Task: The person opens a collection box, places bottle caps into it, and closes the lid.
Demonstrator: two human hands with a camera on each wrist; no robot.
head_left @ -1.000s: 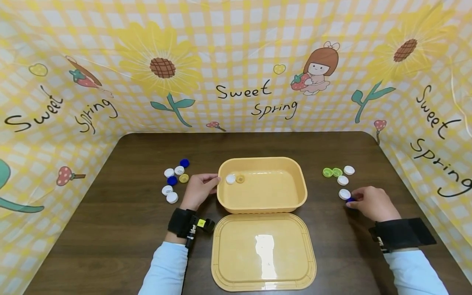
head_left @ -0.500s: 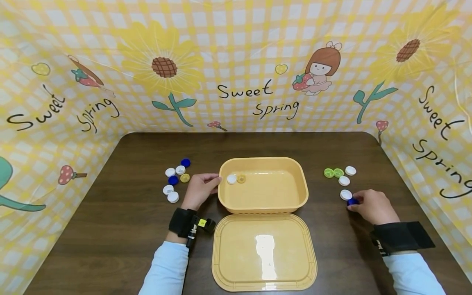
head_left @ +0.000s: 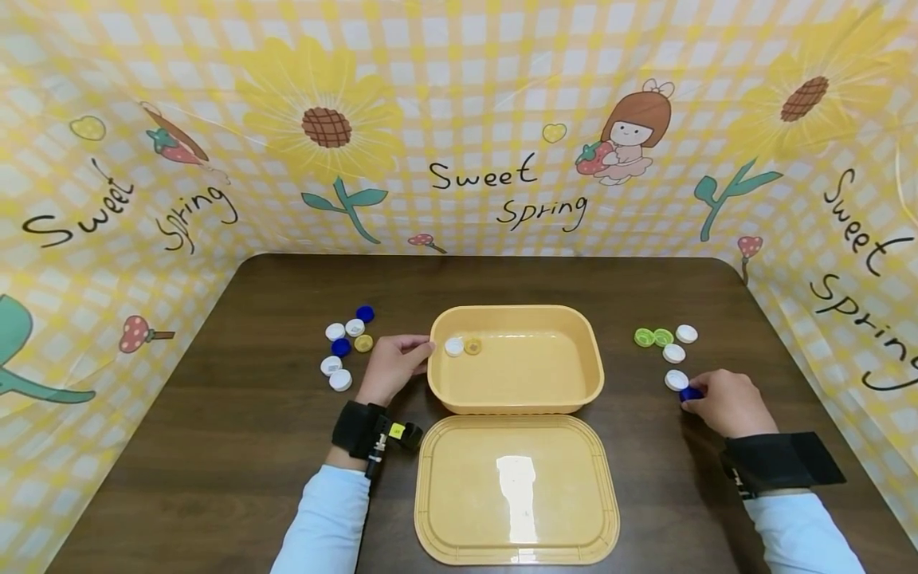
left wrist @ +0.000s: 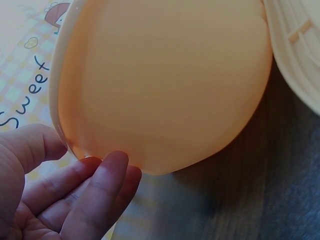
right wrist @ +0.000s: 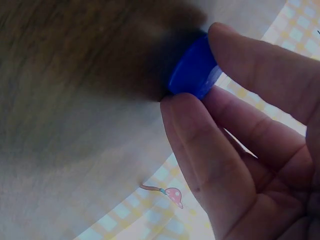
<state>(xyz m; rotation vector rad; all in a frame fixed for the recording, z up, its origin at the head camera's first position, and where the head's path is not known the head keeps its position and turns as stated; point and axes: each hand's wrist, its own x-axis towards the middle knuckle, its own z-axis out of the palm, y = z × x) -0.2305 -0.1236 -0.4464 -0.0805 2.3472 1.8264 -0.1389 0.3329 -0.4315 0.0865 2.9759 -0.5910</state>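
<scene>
The fingertips of my left hand (head_left: 392, 367) pinch the left rim of a yellow plastic box (head_left: 531, 391). In the left wrist view the thumb and fingers (left wrist: 107, 180) meet at the box's edge. Inside the box, near its left end, lie a white bottle cap (head_left: 454, 347) and a yellow bottle cap (head_left: 472, 346). On the right, my right hand (head_left: 733, 401) pinches a blue bottle cap (right wrist: 192, 69) between thumb and fingers, low over the table. Beside it lies a white bottle cap (head_left: 676, 380); whether the two touch I cannot tell.
A yellow lid (head_left: 466, 486) lies flat before the box. Several white, blue and yellow caps (head_left: 340, 380) sit left of my left hand. Farther back on the right are green caps (head_left: 643, 337) and white caps (head_left: 686, 334). A printed cloth (head_left: 473, 88) encloses the table's back and sides.
The whole head view has shifted slightly. My right hand has drawn the blue cap a little toward me, while my left hand stays at the box rim.
</scene>
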